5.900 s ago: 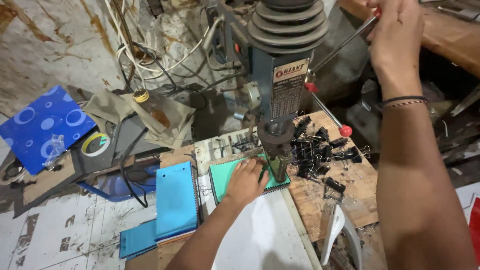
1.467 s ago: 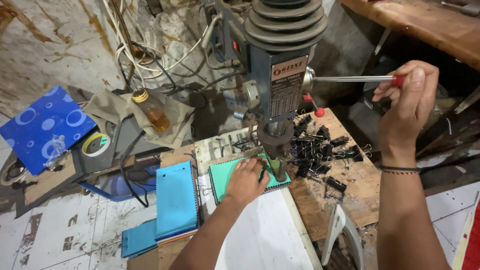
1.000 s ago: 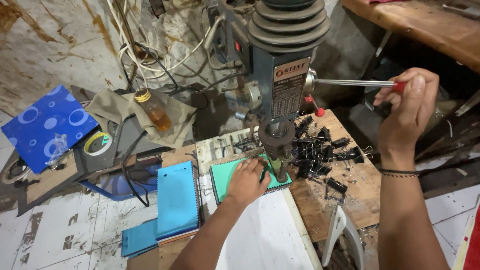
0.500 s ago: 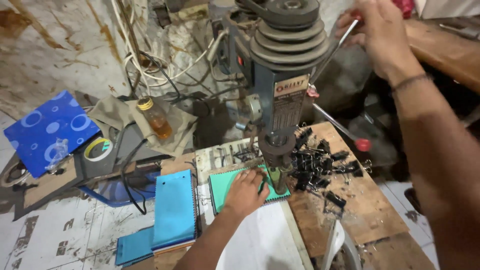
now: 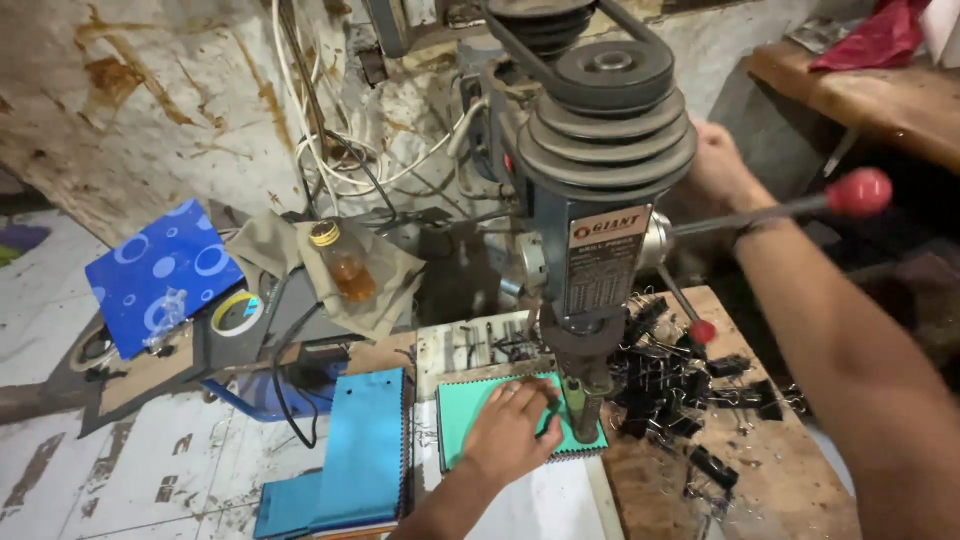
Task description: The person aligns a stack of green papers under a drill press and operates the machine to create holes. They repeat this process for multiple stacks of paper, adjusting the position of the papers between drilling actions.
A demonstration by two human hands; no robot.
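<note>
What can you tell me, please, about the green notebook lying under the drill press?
The green notebook is a thin teal-covered pad with a dark spiral binding running along its top edge and down its left side. It lies flat on the workbench, directly below the drill chuck, whose tip stands near its right side. The left hand presses palm-down on the cover, hiding its middle. Black binder clips are heaped just to its right, and a blue notebook lies to its left.

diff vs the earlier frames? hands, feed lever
The right hand has let go of the red-knobbed feed lever and moved back behind the drill press; what it touches there is hidden. The left hand stays flat on the green spiral notebook under the spindle. Binder clips and blue notebooks are unmoved.
</note>
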